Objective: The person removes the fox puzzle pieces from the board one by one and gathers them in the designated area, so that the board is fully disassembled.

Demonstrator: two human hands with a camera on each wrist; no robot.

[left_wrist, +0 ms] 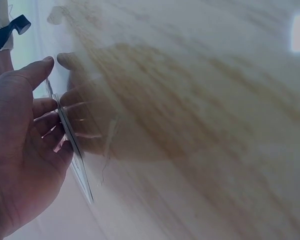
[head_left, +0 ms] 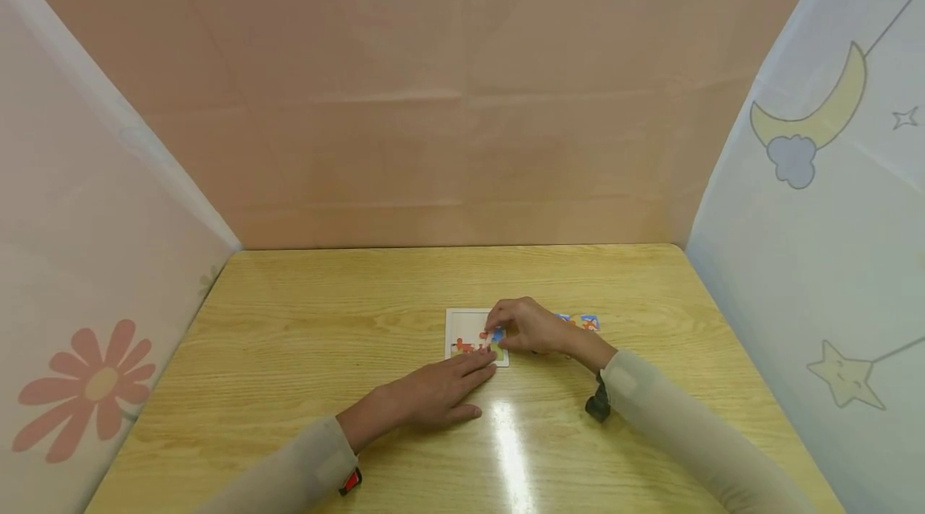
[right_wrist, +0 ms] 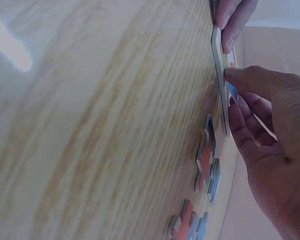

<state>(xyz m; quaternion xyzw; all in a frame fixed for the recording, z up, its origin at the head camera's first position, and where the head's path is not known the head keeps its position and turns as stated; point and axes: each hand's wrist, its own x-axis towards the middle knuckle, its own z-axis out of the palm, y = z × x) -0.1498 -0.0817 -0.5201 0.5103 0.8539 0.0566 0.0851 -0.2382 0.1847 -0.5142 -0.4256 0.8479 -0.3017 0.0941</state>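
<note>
A small jigsaw puzzle board point(head_left: 466, 323) with a white border lies flat on the table, and its upper left part is bare. Picture pieces point(head_left: 464, 346) with red figures sit along its lower part. My left hand point(head_left: 441, 395) rests with extended fingers on the board's lower edge; in the left wrist view the fingers point(left_wrist: 50, 122) touch that edge. At the board's right side, my right hand point(head_left: 533, 328) pinches a blue puzzle piece point(right_wrist: 233, 92) between thumb and fingers. The hand partly hides this piece, so whether it lies fully flat I cannot tell.
Loose puzzle pieces point(head_left: 589, 323) lie right of the board, partly behind the right wrist. In the right wrist view, several red and blue pieces point(right_wrist: 204, 165) lie near the board. A wooden table point(head_left: 325, 297) meets hanging cloth walls at the back and both sides.
</note>
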